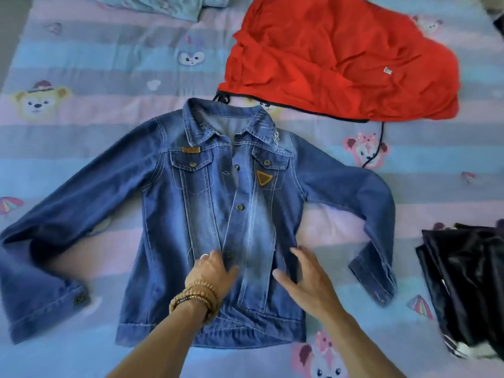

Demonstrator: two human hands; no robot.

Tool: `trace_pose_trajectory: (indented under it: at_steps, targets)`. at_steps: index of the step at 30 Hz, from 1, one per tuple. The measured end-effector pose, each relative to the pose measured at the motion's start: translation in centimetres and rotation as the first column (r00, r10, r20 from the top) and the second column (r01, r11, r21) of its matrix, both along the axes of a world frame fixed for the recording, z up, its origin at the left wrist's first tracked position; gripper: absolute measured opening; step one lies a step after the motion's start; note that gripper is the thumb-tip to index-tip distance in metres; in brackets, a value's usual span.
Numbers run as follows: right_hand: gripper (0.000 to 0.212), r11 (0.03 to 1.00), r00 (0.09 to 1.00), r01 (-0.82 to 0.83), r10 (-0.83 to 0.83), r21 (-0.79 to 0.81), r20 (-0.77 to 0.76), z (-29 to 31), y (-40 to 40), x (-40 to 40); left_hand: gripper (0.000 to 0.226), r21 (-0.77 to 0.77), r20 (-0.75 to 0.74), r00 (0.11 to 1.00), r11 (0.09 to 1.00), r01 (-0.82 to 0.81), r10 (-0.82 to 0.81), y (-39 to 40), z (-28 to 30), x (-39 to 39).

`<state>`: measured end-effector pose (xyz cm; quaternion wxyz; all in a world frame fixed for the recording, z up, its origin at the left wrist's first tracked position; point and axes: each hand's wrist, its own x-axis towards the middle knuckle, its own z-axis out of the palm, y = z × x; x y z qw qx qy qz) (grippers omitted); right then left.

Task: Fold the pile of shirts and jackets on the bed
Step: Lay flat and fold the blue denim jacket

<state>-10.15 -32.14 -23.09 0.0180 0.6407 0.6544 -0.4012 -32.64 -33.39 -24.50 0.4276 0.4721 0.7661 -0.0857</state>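
A blue denim jacket (218,214) is being laid out face up in the middle of the bed (81,64), collar pointing away, both sleeves spread sideways and bent at the elbows. The front placket near the lower buttons is being pinched by the left hand (211,271), its fingers curled into the fabric and a beaded bracelet (192,298) being worn at the wrist. The right hand (305,279) is being held flat and spread, fingers straight, resting on or just over the right front panel; contact cannot be told for certain.

Denim like this is probably being handled as a fairly heavy, stiff cloth that holds a crease and does not slip, so firm pressure along seams is likely needed. Good holds would seem to be the shoulder seams, the cuffs and the hem band, where the cloth is doubled.

A crumpled red garment (341,58) with a dark drawcord is lying beyond the collar, a shiny black garment (463,282) at the right edge, and pale blue cloth (163,4) at the top.
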Motion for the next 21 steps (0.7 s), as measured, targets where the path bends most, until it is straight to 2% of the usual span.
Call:
trace_pose_trajectory:
  at_steps: [2, 3, 4, 5, 6, 8, 10, 12, 13, 15, 18, 20, 21]
  targets:
    - [0.114, 0.993, 0.992, -0.113, 0.115, -0.043, 0.059, 0.3, -3.8, 1.1, 0.046, 0.030, -0.035, 0.999, 0.999, -0.041, 0.042, -1.3, -0.1, 0.5]
    - [0.120, 0.978, 0.971, -0.205, 0.208, -0.042, 0.113, 0.0, -5.3, 1.4, 0.043, 0.051, -0.022, 0.995, 0.994, -0.094, 0.095, -1.6, -0.2, 0.6]
    - [0.118, 0.960, 0.945, -0.279, 0.278, -0.019, 0.171, -0.3, -7.0, 1.7, 0.040, 0.075, 0.025, 0.985, 0.983, -0.170, 0.168, -2.1, -0.1, 1.0]
    - [0.110, 0.948, 0.930, -0.314, 0.297, 0.049, 0.215, -0.9, -7.9, 1.7, 0.037, 0.094, 0.095, 0.962, 0.959, -0.266, 0.258, -2.4, 0.0, 1.1]
    - [0.099, 0.952, 0.945, -0.277, 0.245, 0.129, 0.215, -1.4, -8.6, 1.7, 0.035, 0.108, 0.161, 0.929, 0.930, -0.353, 0.334, -2.7, 0.1, 1.2]
    - [0.062, 0.949, 0.993, -0.016, -0.021, 0.313, 0.114, -1.1, -9.6, 1.8, 0.036, 0.155, 0.232, 0.872, 0.869, -0.470, 0.431, -3.9, 0.5, 1.4]
    - [0.037, 0.864, 0.971, 0.213, -0.240, 0.456, 0.001, -0.1, -10.1, 2.2, 0.039, 0.204, 0.229, 0.860, 0.841, -0.501, 0.457, -5.2, 0.7, 2.0]
    - [0.035, 0.803, 0.950, 0.283, -0.310, 0.524, -0.039, 0.4, -11.2, 3.5, 0.039, 0.229, 0.166, 0.899, 0.871, -0.434, 0.404, -6.8, 0.5, 3.0]
    - [0.037, 0.803, 0.949, 0.281, -0.316, 0.525, -0.025, 0.1, -12.2, 4.2, 0.039, 0.217, 0.109, 0.932, 0.907, -0.361, 0.344, -7.7, 0.2, 3.7]
    - [0.035, 0.850, 0.954, 0.234, -0.294, 0.473, 0.055, -1.1, -13.6, 5.4, 0.034, 0.166, -0.005, 0.979, 0.966, -0.199, 0.203, -8.7, -0.4, 4.7]
    - [0.016, 0.957, 0.950, 0.152, -0.210, 0.247, 0.230, -2.5, -14.8, 6.5, 0.028, 0.159, -0.046, 0.989, 0.979, -0.131, 0.140, -9.8, -0.6, 5.7]
    - [0.023, 0.982, 0.938, 0.082, -0.133, 0.168, 0.320, -2.2, -15.0, 6.7, 0.018, 0.226, -0.083, 0.992, 0.971, -0.076, 0.097, -10.4, 0.1, 5.5]
    - [0.030, 0.982, 0.937, 0.044, -0.105, 0.186, 0.334, -1.9, -15.2, 6.6, 0.012, 0.269, -0.120, 0.989, 0.962, -0.047, 0.082, -11.1, 0.6, 4.8]
